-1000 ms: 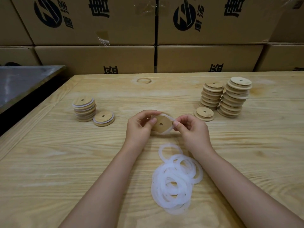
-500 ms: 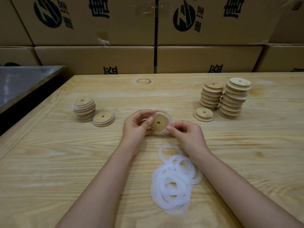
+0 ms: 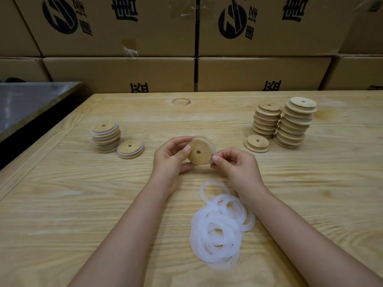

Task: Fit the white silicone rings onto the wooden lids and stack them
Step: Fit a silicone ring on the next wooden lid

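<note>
Two grips meet above the middle of the table (image 3: 62,204). The left grip (image 3: 170,156) holds a wooden lid (image 3: 199,152) tilted up on edge, thumb on its near face and fingers curled behind it. The right grip (image 3: 236,164) pinches the white silicone ring (image 3: 209,142) at the lid's right rim between thumb and forefinger. The ring shows as a thin white band along the lid's top and right edge; whether it is seated all the way round I cannot tell. Just nearer, between the forearms, a loose pile of rings (image 3: 217,230) lies on the table. To the left stands a short stack of ringed lids (image 3: 106,136), with one ringed lid (image 3: 130,149) just beside it. To the far right stand two taller stacks of bare lids (image 3: 295,123), with a single bare lid (image 3: 257,143) at their near left foot. Printed cardboard boxes (image 3: 124,73) line the far edge, and a dark metal surface (image 3: 27,102) sits at far left.
</note>
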{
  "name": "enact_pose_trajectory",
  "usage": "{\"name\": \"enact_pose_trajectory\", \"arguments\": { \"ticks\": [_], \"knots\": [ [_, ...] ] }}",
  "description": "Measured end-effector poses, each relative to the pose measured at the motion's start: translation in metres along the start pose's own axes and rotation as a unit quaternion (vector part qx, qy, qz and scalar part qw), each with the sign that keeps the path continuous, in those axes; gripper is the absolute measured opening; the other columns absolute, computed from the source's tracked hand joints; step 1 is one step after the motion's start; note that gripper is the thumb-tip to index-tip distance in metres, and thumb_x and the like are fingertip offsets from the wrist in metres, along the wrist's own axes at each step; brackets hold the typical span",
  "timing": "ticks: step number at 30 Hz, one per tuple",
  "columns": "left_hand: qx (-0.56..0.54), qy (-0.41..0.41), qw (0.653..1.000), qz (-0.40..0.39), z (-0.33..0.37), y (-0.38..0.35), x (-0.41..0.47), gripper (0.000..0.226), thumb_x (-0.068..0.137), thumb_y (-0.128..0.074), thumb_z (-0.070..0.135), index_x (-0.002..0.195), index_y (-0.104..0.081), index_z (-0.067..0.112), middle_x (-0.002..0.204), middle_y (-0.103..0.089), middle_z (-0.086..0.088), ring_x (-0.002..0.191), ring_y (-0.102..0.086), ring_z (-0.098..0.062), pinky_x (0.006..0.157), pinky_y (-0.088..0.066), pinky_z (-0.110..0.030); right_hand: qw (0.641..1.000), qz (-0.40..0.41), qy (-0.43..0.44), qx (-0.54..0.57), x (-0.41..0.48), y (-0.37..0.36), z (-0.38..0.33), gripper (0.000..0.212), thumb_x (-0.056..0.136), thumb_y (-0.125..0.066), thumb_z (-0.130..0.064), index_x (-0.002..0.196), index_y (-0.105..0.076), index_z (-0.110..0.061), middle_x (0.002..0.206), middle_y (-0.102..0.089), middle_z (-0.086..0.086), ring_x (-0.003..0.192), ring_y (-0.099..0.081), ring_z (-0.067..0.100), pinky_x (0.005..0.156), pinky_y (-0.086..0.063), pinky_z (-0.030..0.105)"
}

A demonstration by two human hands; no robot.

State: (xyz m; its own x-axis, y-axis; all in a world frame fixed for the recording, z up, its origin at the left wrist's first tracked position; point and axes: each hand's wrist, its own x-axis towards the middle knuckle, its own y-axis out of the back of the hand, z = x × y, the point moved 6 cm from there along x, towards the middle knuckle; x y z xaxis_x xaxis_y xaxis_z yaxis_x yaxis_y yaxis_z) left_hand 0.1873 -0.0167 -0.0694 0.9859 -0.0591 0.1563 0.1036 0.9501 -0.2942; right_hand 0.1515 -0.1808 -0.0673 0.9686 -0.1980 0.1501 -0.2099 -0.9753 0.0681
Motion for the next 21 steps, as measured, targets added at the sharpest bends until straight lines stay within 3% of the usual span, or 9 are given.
{"name": "enact_pose_trajectory", "arguments": {
  "ticks": [9,14,18,21],
  "knots": [
    [-0.004,0.023,1.000,-0.019,-0.0024,0.0000,0.0005,0.021,0.089,-0.057,0.003,0.097,-0.067,0.019,0.091,-0.073,0.001,0.089,-0.069,-0.016,0.068,-0.060,-0.039,1.000,0.003,-0.022,0.012,-0.0004,0.0029,0.0056,0.011,0.081,-0.074,-0.019,0.073,-0.071,-0.011,0.078,-0.072,0.010,0.072,-0.065,0.013,0.076,-0.054,0.026],
    [0.015,0.040,0.999,-0.017,-0.0037,-0.0016,0.0008,0.018,0.089,-0.059,0.006,0.098,-0.065,0.019,0.100,-0.067,-0.007,0.094,-0.066,-0.020,0.073,-0.059,-0.047,1.000,0.002,-0.021,-0.010,-0.0018,0.0023,0.0055,0.012,0.081,-0.073,-0.019,0.070,-0.071,-0.015,0.069,-0.068,-0.002,0.070,-0.060,0.007,0.075,-0.052,0.027],
    [0.018,0.046,0.999,-0.008,-0.0044,-0.0020,0.0008,0.016,0.088,-0.061,0.004,0.096,-0.065,0.017,0.098,-0.067,-0.008,0.090,-0.067,-0.017,0.064,-0.060,-0.041,0.998,-0.015,-0.052,-0.009,0.0009,0.0028,0.0070,0.014,0.085,-0.069,-0.017,0.075,-0.071,-0.008,0.083,-0.071,0.015,0.081,-0.063,0.021,0.090,-0.051,0.042],
    [0.021,0.048,0.999,0.009,-0.0053,-0.0007,0.0007,0.014,0.087,-0.062,0.003,0.094,-0.065,0.015,0.097,-0.067,-0.012,0.089,-0.067,-0.018,0.059,-0.059,-0.037,0.996,-0.031,-0.078,-0.003,0.0028,0.0026,0.0080,0.014,0.085,-0.069,-0.016,0.074,-0.072,-0.008,0.088,-0.072,0.017,0.096,-0.065,0.033,0.096,-0.049,0.047]
  ]
}}
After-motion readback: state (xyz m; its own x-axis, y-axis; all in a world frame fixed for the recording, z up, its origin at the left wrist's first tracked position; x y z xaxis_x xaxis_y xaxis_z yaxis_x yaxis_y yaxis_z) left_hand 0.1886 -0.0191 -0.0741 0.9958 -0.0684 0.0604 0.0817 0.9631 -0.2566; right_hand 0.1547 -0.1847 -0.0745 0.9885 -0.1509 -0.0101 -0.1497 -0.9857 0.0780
